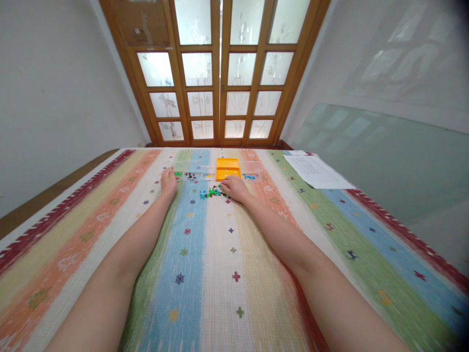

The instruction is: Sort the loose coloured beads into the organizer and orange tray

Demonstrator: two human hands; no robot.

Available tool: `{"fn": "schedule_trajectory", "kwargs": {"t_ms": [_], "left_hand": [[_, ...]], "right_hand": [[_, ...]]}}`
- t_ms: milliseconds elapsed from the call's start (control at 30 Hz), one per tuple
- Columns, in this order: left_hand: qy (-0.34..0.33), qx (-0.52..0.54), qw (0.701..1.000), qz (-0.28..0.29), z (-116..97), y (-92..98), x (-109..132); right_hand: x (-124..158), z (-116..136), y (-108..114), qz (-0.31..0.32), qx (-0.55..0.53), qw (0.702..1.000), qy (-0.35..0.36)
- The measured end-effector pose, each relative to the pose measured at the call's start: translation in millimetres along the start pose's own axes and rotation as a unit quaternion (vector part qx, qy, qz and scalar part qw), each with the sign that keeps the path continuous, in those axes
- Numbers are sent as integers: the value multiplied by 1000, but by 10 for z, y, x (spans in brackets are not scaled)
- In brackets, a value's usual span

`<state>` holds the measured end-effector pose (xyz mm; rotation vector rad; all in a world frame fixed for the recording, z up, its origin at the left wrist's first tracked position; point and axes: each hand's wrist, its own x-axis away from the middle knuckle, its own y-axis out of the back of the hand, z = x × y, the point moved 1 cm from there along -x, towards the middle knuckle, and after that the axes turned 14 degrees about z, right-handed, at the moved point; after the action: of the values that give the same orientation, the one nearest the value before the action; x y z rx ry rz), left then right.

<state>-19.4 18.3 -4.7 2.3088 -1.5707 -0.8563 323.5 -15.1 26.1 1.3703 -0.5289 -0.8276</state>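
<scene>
Far out on the table, my left hand (169, 182) is curled at the left end of a clear plastic box. Green pieces (178, 174) lie in the box beside it, and dark brown pieces (191, 176) are in the box to their right. My right hand (235, 188) bends its fingers down at the right edge of a loose pile of small coloured pieces (211, 192), mostly green, blue and brown. Its fingertips are too small to show what they pinch. Just behind it stands an open yellow box (227, 164) with a few light pieces inside.
Blue pieces (250, 177) lie in a clear box right of the yellow one; yellow pieces (209, 177) are left of it. Paper sheets (317, 171) lie at the far right on the striped tablecloth (220, 274). A glass panel (381, 161) leans against the right wall. Wooden doors (222, 88) stand beyond.
</scene>
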Motion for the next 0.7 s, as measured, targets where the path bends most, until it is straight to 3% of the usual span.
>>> {"fn": "schedule_trajectory", "kwargs": {"t_ms": [133,433,700], "left_hand": [[25,8,1000,-7,9,-15,7],[-43,-50,997,39,-142,-73,114],[-164,-120,966,158,-429,-171,310]], "right_hand": [[-1,-7,-15,3,14,1000,15],[-38,35,-36,12,39,999,14],[-20,-43,15,-107,-15,994,-34]]}}
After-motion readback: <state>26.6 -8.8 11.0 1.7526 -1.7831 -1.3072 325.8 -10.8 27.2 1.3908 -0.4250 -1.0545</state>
